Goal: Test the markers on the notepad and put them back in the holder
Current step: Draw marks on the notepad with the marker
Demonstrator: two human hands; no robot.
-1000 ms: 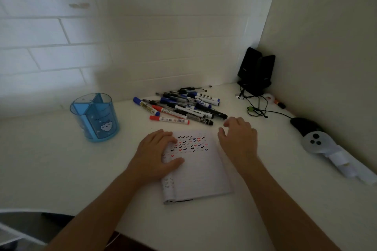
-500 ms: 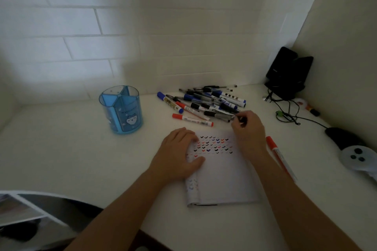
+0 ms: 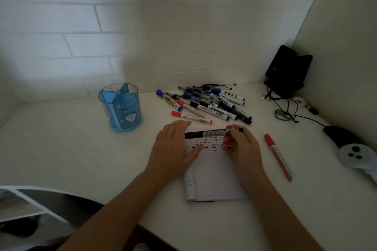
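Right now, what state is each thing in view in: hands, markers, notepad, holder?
left hand, flat on the notepad, fingers straight.
right hand, grips the black marker.
black marker, level above the page.
notepad, open, check marks near top.
holder, upright, no markers showing inside.
red marker, capped, lying right of notepad.
marker pile, loose on the table.

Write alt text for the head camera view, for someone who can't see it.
A person's right hand holds a black marker level over a check-marked notepad that the left hand rests on. Behind lies a pile of markers; a blue holder stands left, a red marker lies right.
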